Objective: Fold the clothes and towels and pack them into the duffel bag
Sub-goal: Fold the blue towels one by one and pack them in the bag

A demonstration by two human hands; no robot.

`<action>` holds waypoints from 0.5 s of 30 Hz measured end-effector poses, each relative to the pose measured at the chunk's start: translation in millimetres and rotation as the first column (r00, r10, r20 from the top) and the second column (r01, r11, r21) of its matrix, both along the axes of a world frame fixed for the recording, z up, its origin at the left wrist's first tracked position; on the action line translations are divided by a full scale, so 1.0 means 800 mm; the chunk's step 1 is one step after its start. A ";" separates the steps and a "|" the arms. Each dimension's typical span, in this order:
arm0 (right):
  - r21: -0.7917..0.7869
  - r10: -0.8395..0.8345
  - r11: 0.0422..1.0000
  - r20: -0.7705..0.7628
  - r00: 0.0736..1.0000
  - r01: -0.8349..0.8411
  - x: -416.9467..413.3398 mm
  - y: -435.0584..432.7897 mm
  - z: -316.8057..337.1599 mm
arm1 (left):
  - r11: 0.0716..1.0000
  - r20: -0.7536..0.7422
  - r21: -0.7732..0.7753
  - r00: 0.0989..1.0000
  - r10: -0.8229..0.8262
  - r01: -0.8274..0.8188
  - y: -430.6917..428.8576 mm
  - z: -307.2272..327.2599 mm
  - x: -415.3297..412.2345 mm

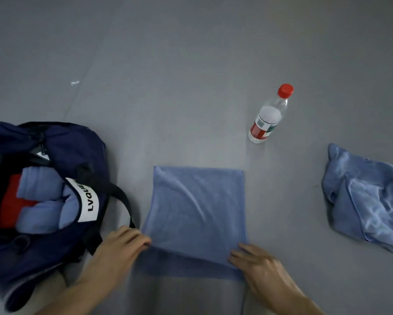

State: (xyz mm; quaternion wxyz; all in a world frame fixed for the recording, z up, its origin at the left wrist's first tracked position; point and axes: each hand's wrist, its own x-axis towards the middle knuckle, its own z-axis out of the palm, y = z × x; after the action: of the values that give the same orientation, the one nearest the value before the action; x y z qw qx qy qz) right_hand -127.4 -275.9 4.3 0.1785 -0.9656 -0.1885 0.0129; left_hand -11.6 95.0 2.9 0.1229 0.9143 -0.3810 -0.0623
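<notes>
"Head view: packing status?"

"Duffel bag (77, 144), nine o'clock, open, already holds rolled towels (40, 185) and a red item (11, 201). Blue towel (197, 205), six o'clock, half folded. Crumpled towel (368, 201), three o'clock, unfolded. Left hand (122, 244) and right hand (259, 264) each pinch a near corner of the blue one. I judge two pieces outstanding."

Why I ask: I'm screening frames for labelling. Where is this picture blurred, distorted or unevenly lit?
Head view: soft, even light, no glare; wide-angle bending near the edges; left hand, right hand and the near edge of the flat towel are smeared by blur; the bottle is sharper.
</notes>
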 end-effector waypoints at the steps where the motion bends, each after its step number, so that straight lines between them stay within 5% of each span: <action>1: -0.026 -0.002 1.000 -0.042 0.999 0.001 -0.005 0.004 -0.001 | 0.999 -0.003 0.033 0.999 -0.036 0.036 0.007 -0.005 -0.004; 7: -0.005 0.048 0.999 -0.235 0.971 -0.050 0.011 0.019 -0.013 | 0.990 -0.054 0.139 0.998 -0.032 0.039 0.004 -0.030 0.000; 12: -0.011 -0.128 0.992 -0.074 0.989 0.128 0.068 0.026 -0.038 | 1.000 0.001 -0.005 1.000 0.028 -0.028 -0.064 -0.045 0.029; 15: -0.107 -0.221 0.973 -0.169 0.960 0.205 0.117 0.039 -0.060 | 0.995 -0.058 0.042 0.993 0.098 -0.096 -0.113 -0.065 0.056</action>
State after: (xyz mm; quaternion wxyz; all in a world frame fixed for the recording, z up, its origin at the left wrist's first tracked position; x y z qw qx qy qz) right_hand -34.0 -244.9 -43.9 0.1522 -0.9821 -0.0656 0.0891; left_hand 33.2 4.3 -49.3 0.1194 0.9316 -0.3310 -0.0910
